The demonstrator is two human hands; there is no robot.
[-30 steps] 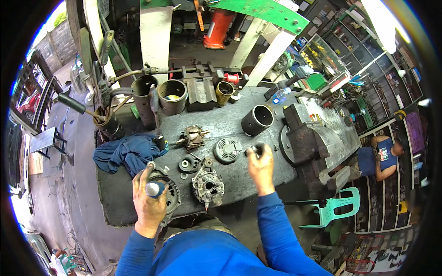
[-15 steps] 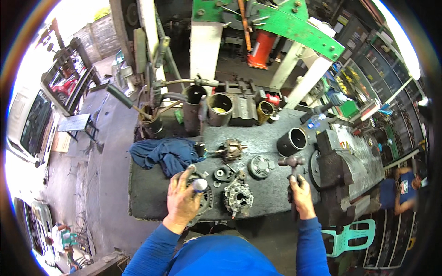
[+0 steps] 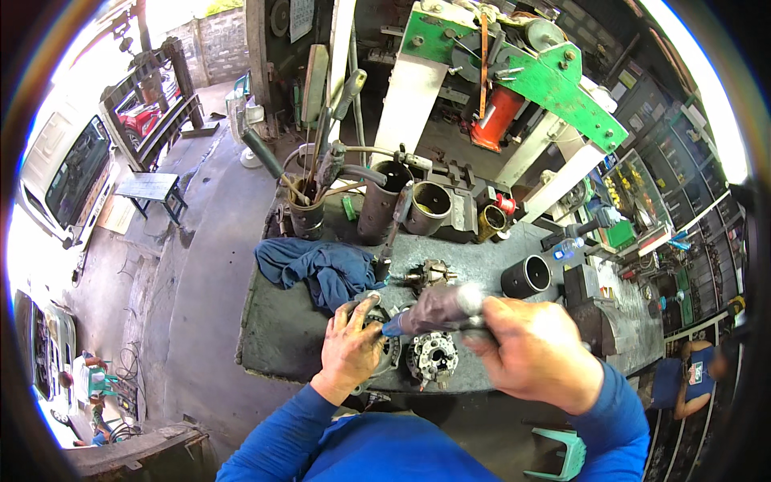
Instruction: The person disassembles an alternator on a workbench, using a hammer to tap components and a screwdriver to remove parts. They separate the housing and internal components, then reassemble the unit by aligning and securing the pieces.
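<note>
My right hand (image 3: 542, 349) is wrapped round a hammer (image 3: 438, 312), which is smeared by motion. Its head is close to the blue end of a handled tool (image 3: 393, 326); whether they touch I cannot tell. Closed on that tool is my left hand (image 3: 347, 352), which hides most of it, so its tip and kind do not show. Under and beside the left hand lies a round metal ring-shaped housing (image 3: 391, 353). To its right sits an alternator housing (image 3: 432, 358) with a central hole. Behind it lies a rotor (image 3: 434, 275), partly covered by the hammer.
A blue cloth (image 3: 313, 269) lies behind my left hand. Metal cylinders (image 3: 388, 197) and a pot of tools (image 3: 307, 217) stand along the bench's far side. An open dark cylinder (image 3: 526, 277) and a vise (image 3: 590, 309) are at the right. A person (image 3: 687, 377) is at far right.
My right hand has swung the hammer left and up from the bench's right side, to the tool in my left hand. The view has shifted, so the bench sits further right.
</note>
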